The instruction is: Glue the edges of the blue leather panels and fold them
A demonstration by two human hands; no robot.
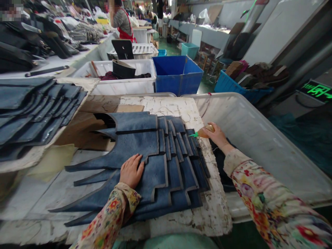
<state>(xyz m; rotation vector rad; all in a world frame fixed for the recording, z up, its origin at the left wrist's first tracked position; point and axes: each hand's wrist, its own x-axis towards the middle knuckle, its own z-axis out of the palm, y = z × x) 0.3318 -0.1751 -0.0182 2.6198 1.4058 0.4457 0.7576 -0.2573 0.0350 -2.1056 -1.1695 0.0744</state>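
1. Lying flat, the left hand (pixel 131 171) presses on the blue pieces (pixel 135 145); its fingers are extended, a little apart, and they grip nothing. The sleeve has a flower pattern.
2. These blue pieces have dark edges and lie on the bench (pixel 216 211) in front of the person. They overlap one another, and their right borders make a row of steps.
3. At the right side, the right hand (pixel 218 135) holds a small amber bottle (pixel 203 133), with the fingers closed around it. Its green nozzle points left, to the stepped borders; I cannot tell if it touches them.
4. On the left there is a second stack (pixel 38 110), also of blue pieces, and a yellowish sheet (pixel 55 160) is near it.
5. Beside the bench, on the right, stands a large whitish bin (pixel 256 138) with something dark inside.
6. Behind the bench are a white crate (pixel 140 85) and, just beside it, a blue box (pixel 178 83).
7. Farther away, a person with a red apron (pixel 126 27) is at another bench.
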